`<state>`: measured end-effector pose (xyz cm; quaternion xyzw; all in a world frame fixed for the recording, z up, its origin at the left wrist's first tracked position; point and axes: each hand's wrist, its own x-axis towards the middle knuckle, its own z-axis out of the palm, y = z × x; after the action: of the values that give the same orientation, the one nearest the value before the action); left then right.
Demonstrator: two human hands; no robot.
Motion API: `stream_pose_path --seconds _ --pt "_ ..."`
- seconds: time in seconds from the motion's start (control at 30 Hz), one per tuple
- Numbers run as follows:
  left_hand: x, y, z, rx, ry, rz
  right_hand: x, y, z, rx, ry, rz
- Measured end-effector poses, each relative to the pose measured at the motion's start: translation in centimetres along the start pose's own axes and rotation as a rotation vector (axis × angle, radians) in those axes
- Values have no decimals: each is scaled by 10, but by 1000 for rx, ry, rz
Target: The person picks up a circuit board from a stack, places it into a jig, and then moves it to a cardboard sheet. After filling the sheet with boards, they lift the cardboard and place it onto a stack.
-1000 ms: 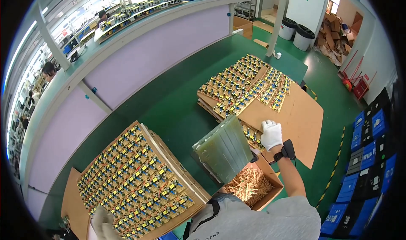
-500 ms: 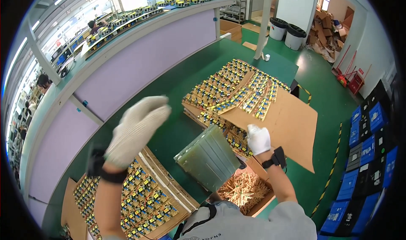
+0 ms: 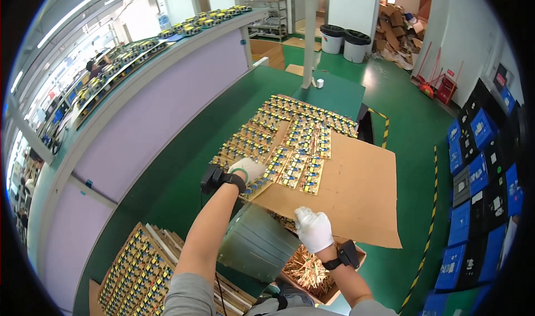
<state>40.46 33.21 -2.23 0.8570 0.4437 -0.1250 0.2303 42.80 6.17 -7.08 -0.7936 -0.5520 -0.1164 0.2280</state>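
Observation:
My left hand [image 3: 248, 170], in a white knit glove, rests on the left edge of a layer of circuit board panels [image 3: 290, 168] with yellow and blue parts. Its fingers are too unclear to tell whether they grip a panel. My right hand [image 3: 313, 228], also gloved, is closed at the near edge of a large brown cardboard sheet [image 3: 359, 188], fingers curled onto it. This sheet lies over part of the stack, and several panels sit on its left part. Both wrists carry black strapped devices.
Below the stack stands a greenish translucent bin [image 3: 256, 243], beside a carton [image 3: 361, 258] of thin tan strips [image 3: 309, 271]. Another stack of panels [image 3: 136, 274] is at lower left. A lilac partition [image 3: 161, 104] runs along the left; blue and black crates [image 3: 468, 204] line the right.
My left hand has come down and right, from above the floor onto the panels. My right hand has moved left and down along the cardboard. The cardboard and several panels have shifted; the view has turned.

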Motion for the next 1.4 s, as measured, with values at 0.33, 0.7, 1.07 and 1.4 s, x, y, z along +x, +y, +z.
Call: stream_pose_path --seconds 0.33,0.7,1.07,1.4 --pt "9 -6 -10 97 -126 -95 1 113 -95 -112 -267 586" --pt "33 -9 1 229 -282 280 -62 361 -25 685 -40 1462" --pt "4 5 -19 -169 -177 104 -12 328 -100 194 285 1065" --pt "-33 17 -38 -247 -35 121 32 288 -161 27 425 804"
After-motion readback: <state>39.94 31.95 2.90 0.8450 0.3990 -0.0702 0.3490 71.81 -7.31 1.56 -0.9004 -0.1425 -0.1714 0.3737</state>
